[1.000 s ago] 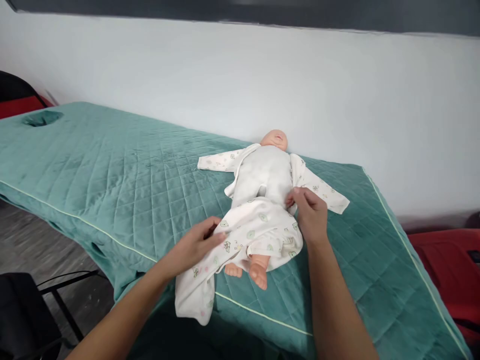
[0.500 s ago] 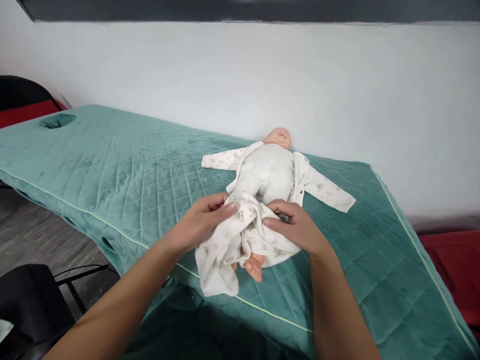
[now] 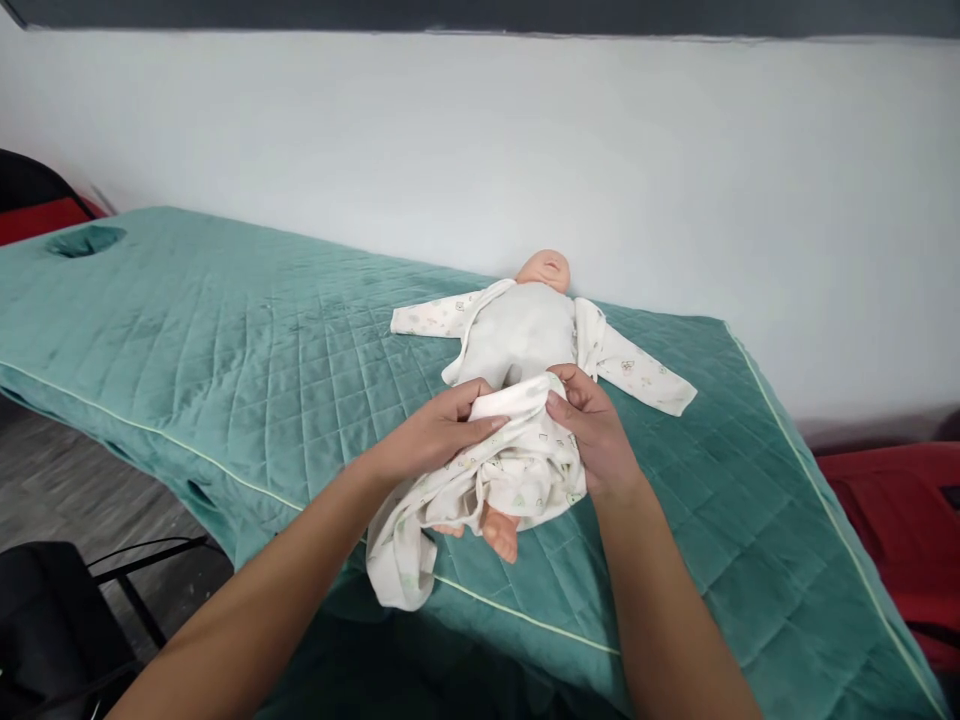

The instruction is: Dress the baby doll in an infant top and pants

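A baby doll (image 3: 525, 325) lies on its back on a teal quilted table (image 3: 247, 340), head toward the wall. An open white printed top (image 3: 637, 365) is spread under it, sleeves out to both sides. White printed baby pants (image 3: 517, 465) are bunched over the doll's legs, and its bare feet (image 3: 499, 530) poke out below. My left hand (image 3: 439, 435) is closed on the left side of the pants' waistband. Gripping the right side of the waistband is my right hand (image 3: 592, 430), at the doll's hip.
A white wall runs just behind the table. The table has a face hole (image 3: 82, 240) at its far left end. Red furniture (image 3: 892, 510) stands at the right. A dark chair (image 3: 52, 620) and cables are on the floor at the lower left.
Both hands have come together on the pants and drawn the waistband up from the doll's thighs toward its belly. The loose pant leg has gathered in closer.
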Tool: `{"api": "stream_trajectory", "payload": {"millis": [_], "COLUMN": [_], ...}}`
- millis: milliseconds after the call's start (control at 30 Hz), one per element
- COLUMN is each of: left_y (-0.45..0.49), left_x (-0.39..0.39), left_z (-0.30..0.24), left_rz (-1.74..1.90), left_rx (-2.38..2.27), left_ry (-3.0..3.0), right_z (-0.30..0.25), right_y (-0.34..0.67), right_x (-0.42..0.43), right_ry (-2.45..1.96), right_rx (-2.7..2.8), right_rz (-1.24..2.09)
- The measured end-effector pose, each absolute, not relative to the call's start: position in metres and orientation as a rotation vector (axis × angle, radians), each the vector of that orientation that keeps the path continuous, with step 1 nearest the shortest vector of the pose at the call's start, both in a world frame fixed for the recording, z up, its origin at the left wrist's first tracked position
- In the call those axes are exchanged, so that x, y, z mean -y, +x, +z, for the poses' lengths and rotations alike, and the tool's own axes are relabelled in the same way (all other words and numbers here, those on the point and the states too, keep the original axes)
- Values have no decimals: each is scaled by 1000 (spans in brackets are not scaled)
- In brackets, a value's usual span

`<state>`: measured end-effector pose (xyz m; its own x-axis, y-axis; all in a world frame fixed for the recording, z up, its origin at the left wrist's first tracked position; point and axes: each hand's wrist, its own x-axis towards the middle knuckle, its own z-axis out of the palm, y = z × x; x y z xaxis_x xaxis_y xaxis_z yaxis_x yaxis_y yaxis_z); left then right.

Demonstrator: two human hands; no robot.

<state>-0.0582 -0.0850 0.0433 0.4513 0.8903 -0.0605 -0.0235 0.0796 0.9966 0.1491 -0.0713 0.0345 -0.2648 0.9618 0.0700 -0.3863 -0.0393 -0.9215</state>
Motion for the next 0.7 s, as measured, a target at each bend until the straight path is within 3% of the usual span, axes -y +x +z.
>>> {"api": "stream_trajectory", "payload": {"millis": [233, 500, 700], "left_y": [-52, -47, -52], "left_x": [71, 77, 75], "left_z": [36, 37, 35], "left_rz": [1149, 1114, 964], "left_rx": [-787, -833, -798], "left_ry": [859, 939, 1092], "right_z": [36, 53, 43], "right_y": [145, 148, 146], "right_x": [70, 73, 77], "right_ry": [-898, -1043, -1007], "right_rx": [1310, 1803, 1507], "right_rz": [1583, 1531, 1719]}}
